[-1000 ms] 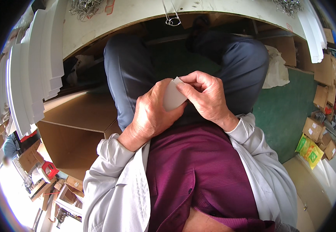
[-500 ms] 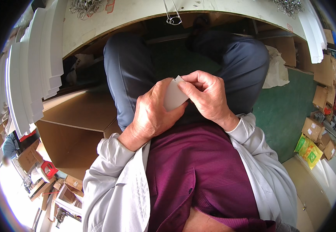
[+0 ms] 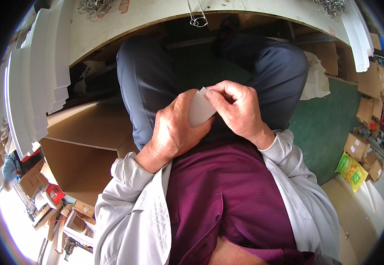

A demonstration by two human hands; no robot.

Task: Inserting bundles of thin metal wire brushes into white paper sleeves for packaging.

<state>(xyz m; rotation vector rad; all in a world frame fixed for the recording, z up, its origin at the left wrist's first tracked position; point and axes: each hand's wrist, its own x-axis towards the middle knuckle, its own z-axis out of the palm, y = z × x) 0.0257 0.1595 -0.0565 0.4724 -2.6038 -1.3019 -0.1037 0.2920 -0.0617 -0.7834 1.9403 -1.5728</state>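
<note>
Fingers of both hands close on a small pale grey card (image 3: 199,109) held above the lap: the left hand (image 3: 174,128) wraps its lower part from below, and the right hand (image 3: 238,110) pinches its upper corner between thumb and fingertips. Beneath lie dark blue trousers (image 3: 150,84) and a white table edge (image 3: 125,31); an open cardboard box (image 3: 86,141) sits to the left.

Small pale card piece (image 3: 199,111) between left hand (image 3: 174,130) and right hand (image 3: 238,112), above lap. Open brown cardboard box (image 3: 88,141) left of knees. White bench (image 3: 156,17) beyond knees.
</note>
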